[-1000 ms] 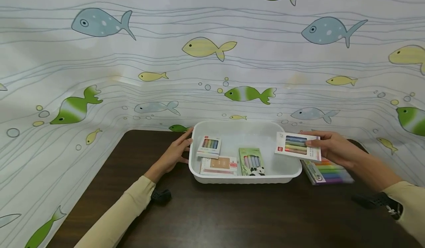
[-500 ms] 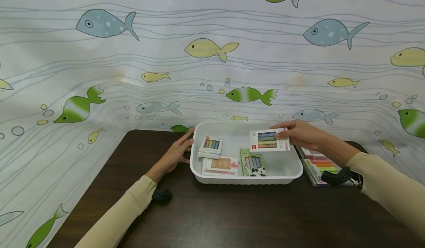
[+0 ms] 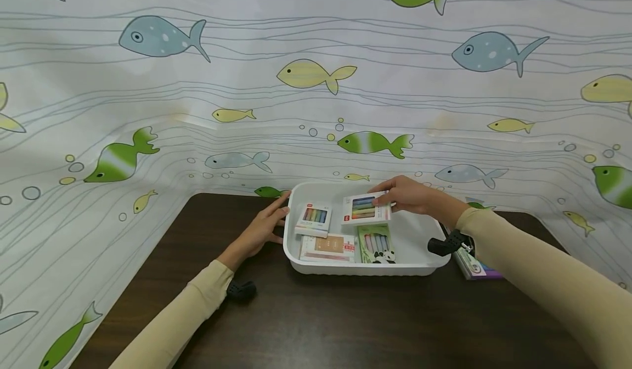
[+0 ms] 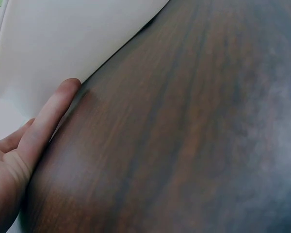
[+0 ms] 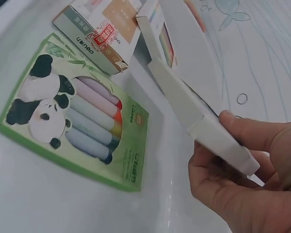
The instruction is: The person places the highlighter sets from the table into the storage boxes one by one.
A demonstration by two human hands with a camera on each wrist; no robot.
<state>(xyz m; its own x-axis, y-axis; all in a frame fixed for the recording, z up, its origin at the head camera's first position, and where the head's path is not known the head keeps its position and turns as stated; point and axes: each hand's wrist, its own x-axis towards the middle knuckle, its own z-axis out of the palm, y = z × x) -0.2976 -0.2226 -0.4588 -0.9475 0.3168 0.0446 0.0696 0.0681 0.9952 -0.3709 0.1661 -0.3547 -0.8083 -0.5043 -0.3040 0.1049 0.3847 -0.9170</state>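
A white plastic basin (image 3: 365, 269) stands on the table. My left hand (image 3: 263, 227) rests against its left side, fingers extended along the wall; in the left wrist view a fingertip (image 4: 70, 85) touches near the base. My right hand (image 3: 412, 194) pinches a white windowed box of coloured pens (image 3: 366, 209) between thumb and fingers, tilted above the basin's inside. Below it, a green panda box of pens (image 5: 133, 160) lies in the basin. To its left are a box with a brown panel (image 3: 328, 247) and a similar white windowed box (image 3: 313, 221) leaning over it.
Right of the basin, a stack of colourful pen packs (image 3: 475, 267) lies on the dark wood table (image 3: 321, 325), partly hidden by my right sleeve. A fish-patterned sheet (image 3: 306, 100) hangs directly behind the basin.
My right hand has carried the white box of pens leftward from the basin's right rim to above its middle, behind the panda box. My left hand has stayed at the basin's left side.
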